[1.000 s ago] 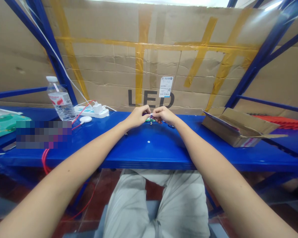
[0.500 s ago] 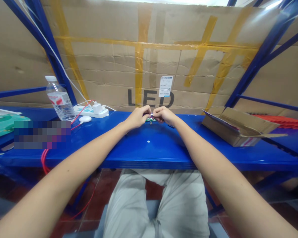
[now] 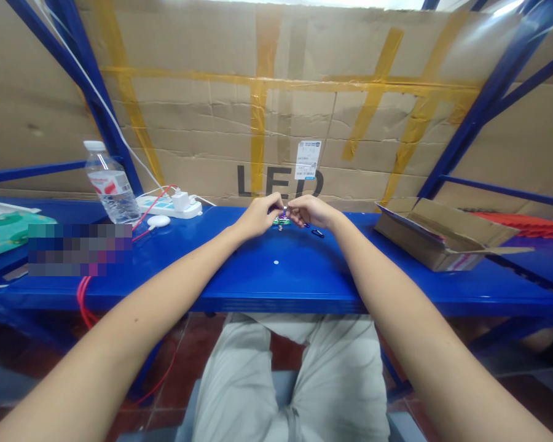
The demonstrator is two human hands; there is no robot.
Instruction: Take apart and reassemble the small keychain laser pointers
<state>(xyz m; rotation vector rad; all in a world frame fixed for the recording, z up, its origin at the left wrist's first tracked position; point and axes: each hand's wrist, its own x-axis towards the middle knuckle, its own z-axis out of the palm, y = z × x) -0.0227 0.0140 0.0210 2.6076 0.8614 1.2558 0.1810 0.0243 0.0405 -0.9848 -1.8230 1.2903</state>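
Both of my hands meet over the far middle of the blue shelf [image 3: 276,282]. My left hand [image 3: 258,218] is closed in a pinch on a small cluster of coloured parts [image 3: 281,220], green and purple with a metal bit; what they are is too small to tell. My right hand [image 3: 311,212] is also closed, its fingertips pinching the same cluster from the right. A small dark piece [image 3: 317,233] lies on the shelf just right of my right hand. A tiny white dot [image 3: 276,263] sits on the shelf nearer to me.
A water bottle [image 3: 110,184] stands at the left, beside a white power strip [image 3: 170,205] with a charger and red cable. An open cardboard box [image 3: 437,236] lies at the right. A taped cardboard sheet marked LED [image 3: 281,110] backs the shelf. Blue rack posts rise at both sides.
My hands have lifted slightly and drawn a little apart, so the coloured parts between the fingertips show more. Nothing else has moved.
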